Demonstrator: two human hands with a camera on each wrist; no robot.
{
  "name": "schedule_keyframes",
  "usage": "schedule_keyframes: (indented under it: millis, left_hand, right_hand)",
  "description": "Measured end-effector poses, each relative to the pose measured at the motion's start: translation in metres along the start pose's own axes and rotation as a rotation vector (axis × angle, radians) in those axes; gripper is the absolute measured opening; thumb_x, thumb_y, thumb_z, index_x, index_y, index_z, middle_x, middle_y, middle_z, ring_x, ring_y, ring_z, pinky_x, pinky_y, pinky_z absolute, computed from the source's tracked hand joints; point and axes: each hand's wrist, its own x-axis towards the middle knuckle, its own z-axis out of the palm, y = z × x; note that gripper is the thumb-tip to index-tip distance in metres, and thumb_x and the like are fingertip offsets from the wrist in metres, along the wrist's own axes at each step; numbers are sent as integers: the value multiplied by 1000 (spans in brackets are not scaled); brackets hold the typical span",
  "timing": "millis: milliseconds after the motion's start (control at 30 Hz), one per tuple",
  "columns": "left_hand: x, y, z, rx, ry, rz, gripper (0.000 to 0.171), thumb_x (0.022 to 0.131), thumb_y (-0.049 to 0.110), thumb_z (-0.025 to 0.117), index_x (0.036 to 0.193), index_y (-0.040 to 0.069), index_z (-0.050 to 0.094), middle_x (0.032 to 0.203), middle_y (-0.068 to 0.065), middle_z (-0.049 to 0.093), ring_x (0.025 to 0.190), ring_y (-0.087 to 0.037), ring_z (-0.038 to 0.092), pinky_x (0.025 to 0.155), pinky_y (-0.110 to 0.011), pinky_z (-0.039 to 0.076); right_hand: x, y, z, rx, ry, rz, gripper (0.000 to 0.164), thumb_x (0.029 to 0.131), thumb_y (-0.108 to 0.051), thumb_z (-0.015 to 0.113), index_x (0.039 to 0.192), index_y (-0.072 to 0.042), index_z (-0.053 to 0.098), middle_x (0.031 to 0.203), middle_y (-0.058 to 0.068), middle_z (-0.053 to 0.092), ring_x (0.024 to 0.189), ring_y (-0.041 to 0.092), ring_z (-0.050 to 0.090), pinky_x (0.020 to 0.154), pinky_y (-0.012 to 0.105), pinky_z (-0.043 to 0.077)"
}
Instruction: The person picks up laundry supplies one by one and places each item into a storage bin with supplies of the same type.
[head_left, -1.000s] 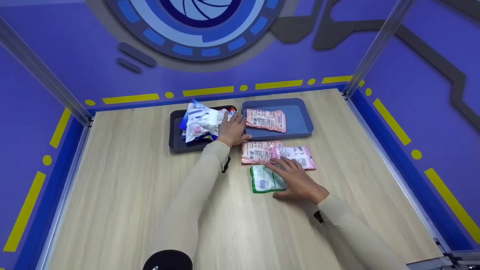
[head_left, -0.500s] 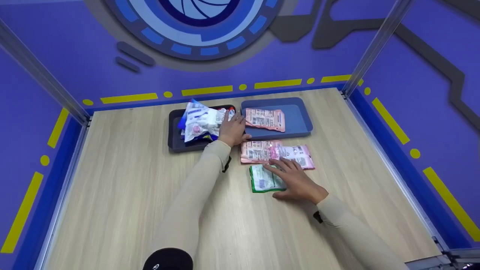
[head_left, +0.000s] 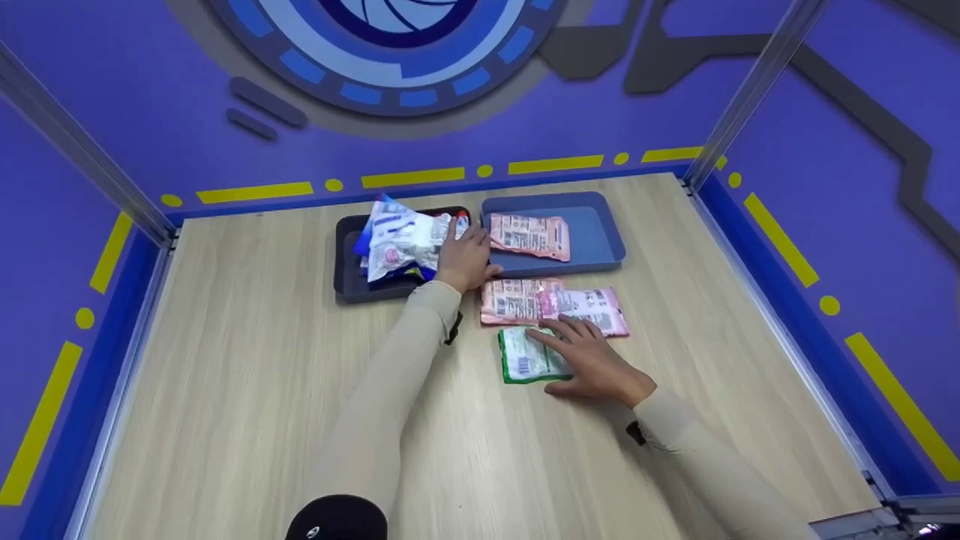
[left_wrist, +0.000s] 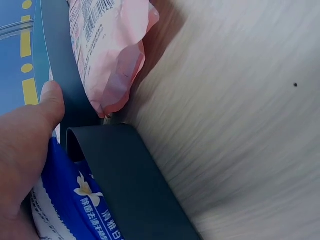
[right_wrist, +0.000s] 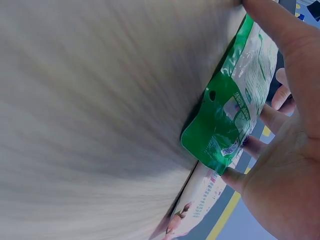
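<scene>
My left hand (head_left: 463, 259) lies over the right end of the dark tray (head_left: 349, 289), fingers extended across the packets in it. On top there is a white pouch (head_left: 401, 240), with a blue packet (left_wrist: 75, 195) showing under the hand in the left wrist view. My right hand (head_left: 596, 364) is spread over the right part of a green-and-white packet (head_left: 529, 356) on the table. In the right wrist view its fingers stretch along the packet's green edge, and the thumb reaches down to the tabletop. Behind it lie a peach packet (head_left: 510, 304) and a pink-and-white packet (head_left: 589, 309), overlapping.
A blue-grey tray (head_left: 596, 240) stands right beside the dark one and holds another peach packet (head_left: 531, 236). Purple-blue panels (head_left: 420, 165) border the wooden table (head_left: 247, 375) at the back and both sides. A black round object (head_left: 336, 519) shows at the bottom edge.
</scene>
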Motion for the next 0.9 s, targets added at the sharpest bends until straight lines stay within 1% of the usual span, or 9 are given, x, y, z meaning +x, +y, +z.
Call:
schedule_keyframes:
  millis: [133,333,467,667,900]
  left_hand:
    - [0,0,-1,2,10,-2,73,101,61,52,153,10,49,160,-6,44,153,-25,30,126,-56,8]
    - [0,0,0,5,-2,-7,73,101,62,50,154,10,49,160,-6,43,153,-25,30,126,-56,6]
    - [0,0,0,5,-13,-10,74,101,63,49,154,11,48,161,-5,42,153,-25,29,126,-56,6]
    - [1,-1,2,-17,-5,-8,74,101,62,51,154,11,48,162,-4,41,154,-23,28,126,-56,4]
    - [1,-1,3,-33,-4,-6,71,101,61,52,153,13,50,162,-4,42,153,-23,29,126,-56,3]
  right_hand:
    - [0,0,-2,5,-1,5,97,82,-49,84,162,-37,31,166,4,33,150,40,26,118,70,18]
    - [1,1,-2,0,-21,20,97,82,-52,83,163,-38,30,167,2,31,151,38,25,120,67,16]
    - [1,1,-1,6,-14,5,98,82,-51,84,163,-36,30,166,4,32,151,39,26,120,68,17]
    - [1,2,-1,13,10,-23,97,82,-51,85,162,-33,33,164,6,35,151,40,27,119,68,19]
    - [2,2,-1,15,-4,-8,98,81,-50,86,162,-35,33,164,5,36,151,40,26,119,69,18]
